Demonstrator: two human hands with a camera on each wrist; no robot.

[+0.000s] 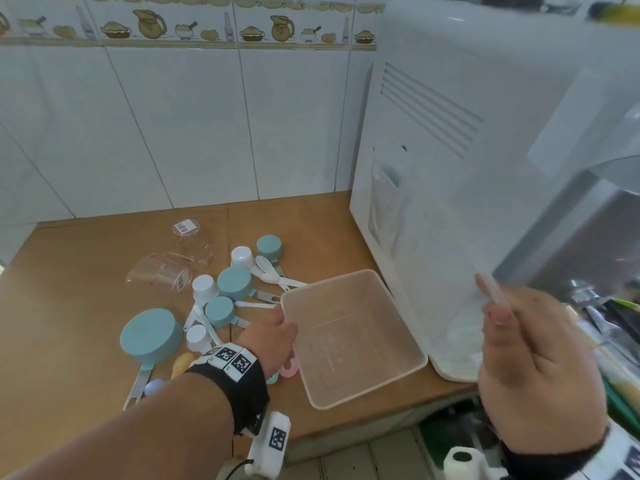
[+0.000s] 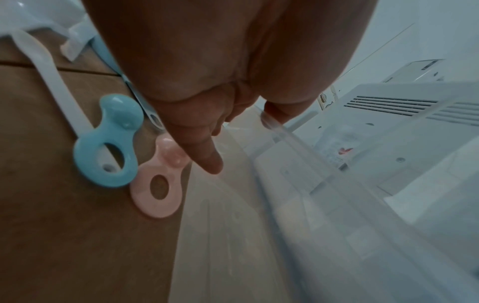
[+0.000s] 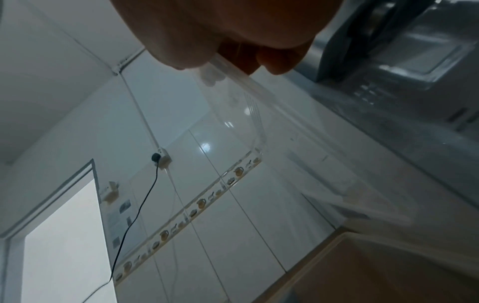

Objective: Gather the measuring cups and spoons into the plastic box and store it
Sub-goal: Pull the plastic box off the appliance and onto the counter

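Note:
An empty clear plastic box (image 1: 346, 277) sits on the wooden counter (image 1: 86, 393). My left hand (image 1: 273, 337) grips its left rim; in the left wrist view its fingers (image 2: 207, 155) lie against the box wall (image 2: 233, 225). My right hand (image 1: 530, 358) pinches the edge of the clear lid (image 1: 491, 292) and holds it raised to the right of the box; the same lid (image 3: 238, 114) shows in the right wrist view. Left of the box lie teal measuring cups (image 1: 150, 336), white scoops (image 1: 204, 287), white spoons (image 1: 273, 275) and clear measuring cups (image 1: 162, 275).
A tall white appliance (image 1: 433, 116) stands right behind the box. A pink ring-handled spoon (image 2: 155, 184) and a blue one (image 2: 108, 151) lie against the box's left side. White tiled wall at the back; the counter's front edge runs just below the box.

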